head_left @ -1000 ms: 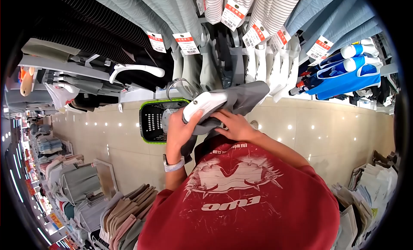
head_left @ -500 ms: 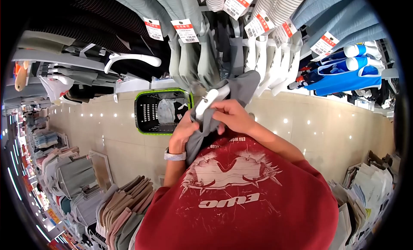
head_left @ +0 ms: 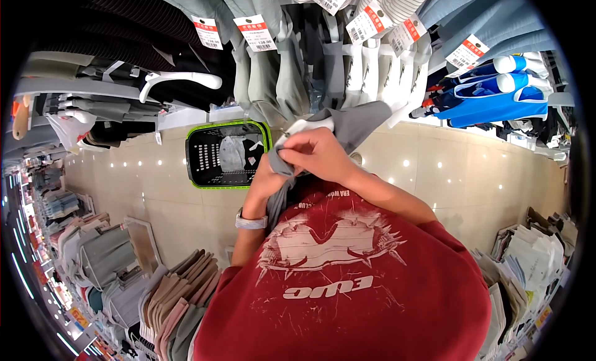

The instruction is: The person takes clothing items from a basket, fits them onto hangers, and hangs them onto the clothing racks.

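A dark grey garment (head_left: pixel 360 126) is held in front of my chest, draped over a white hanger (head_left: pixel 302 125). My left hand (head_left: pixel 266 178) is closed around the bunched cloth near the garment's neckline. Over the cloth beside the hanger, my right hand (head_left: pixel 320 156) is pinched on the fabric. Part of the hanger and the fingertips of both hands are hidden by cloth and by the hands themselves.
A black basket with a green rim (head_left: pixel 194 135) stands on the tiled floor, with a light grey garment (head_left: pixel 233 155) inside. Racks of tagged clothes hang ahead, including blue vests (head_left: pixel 496 103). An unused white hanger (head_left: pixel 180 80) hangs at left. Folded clothes (head_left: pixel 180 299) hang behind left.
My right hand has moved left and closer to my left hand, covering more of the hanger. The grey garment now stretches out further to the right.
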A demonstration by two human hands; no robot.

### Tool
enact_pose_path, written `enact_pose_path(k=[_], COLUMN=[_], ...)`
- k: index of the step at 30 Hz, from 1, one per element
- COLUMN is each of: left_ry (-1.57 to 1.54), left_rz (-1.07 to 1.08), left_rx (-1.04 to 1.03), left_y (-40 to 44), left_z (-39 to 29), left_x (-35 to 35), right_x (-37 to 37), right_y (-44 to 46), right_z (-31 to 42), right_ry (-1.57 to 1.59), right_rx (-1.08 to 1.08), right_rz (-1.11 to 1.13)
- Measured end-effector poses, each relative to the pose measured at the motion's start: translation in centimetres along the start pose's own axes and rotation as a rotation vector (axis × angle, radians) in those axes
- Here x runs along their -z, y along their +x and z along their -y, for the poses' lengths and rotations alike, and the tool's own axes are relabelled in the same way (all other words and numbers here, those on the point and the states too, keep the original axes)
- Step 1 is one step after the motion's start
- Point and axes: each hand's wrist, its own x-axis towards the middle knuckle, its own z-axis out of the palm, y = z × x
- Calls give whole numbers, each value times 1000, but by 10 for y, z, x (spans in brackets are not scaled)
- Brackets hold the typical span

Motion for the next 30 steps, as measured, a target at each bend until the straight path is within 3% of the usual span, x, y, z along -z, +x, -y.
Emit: enact_pose_path(k=[1, 2, 3, 5, 7, 9, 11, 14, 16, 17, 21, 23, 24, 26, 27, 29, 30], left_ry=[-177, -124, -124, -251, -299, -401, -442, -384, -352, -317, -261, -272, -279, -244, -211, -217, -220], left_rz=[-37, -78, -82, -199, -257, -285, -302, -257, -234, -218, -203, -196, -191, -187, -178, -155, -132], left_rx=[-16, 44, 45, 199, 179, 305, 246, 223, 203, 180, 255, 235, 213, 203, 191, 182, 172], left_y=[1, -4, -5, -7, -6, -9, -8, -6, -3, -2, -1, -1, -2, -1, 1, 2, 2], left_z=[1, 2, -1, -9, -8, -21, -24, -23, -16, -14, -28, -27, -27, -23, -22, -21, -21], left_x=[0, 7, 11, 17, 26, 30, 28, 28, 25, 25, 22, 21, 21, 21, 20, 18, 18], right_x=[-2, -1, 5, 25, 41, 43, 42, 39, 45, 45, 46, 46, 45, 43, 39, 27, 25], right_y=[2, 3, 1, -14, -26, -36, -41, -38, -33, -34, -34, -32, -32, -32, -31, -31, -30], right_z=[2, 8, 8, 7, 20, -2, -33, -65, -79, -85, -85, -92, -88, -77, -71, -60, -57], right_ry=[48, 49, 51, 153, 37, -188, -328, -184, 374, 377, 660, 605, 606, 252, 252, 174, 177], right_rx=[46, 188, 187, 27, -230, -403, -356, -377, -598, -596, -531, -332, -335, -101, -102, 158, 154], right_rz=[-55, -137, -133, -116, 62, 166, 170, 28, -168, -178, -342, -412, -409, -413, -412, -410, -409])
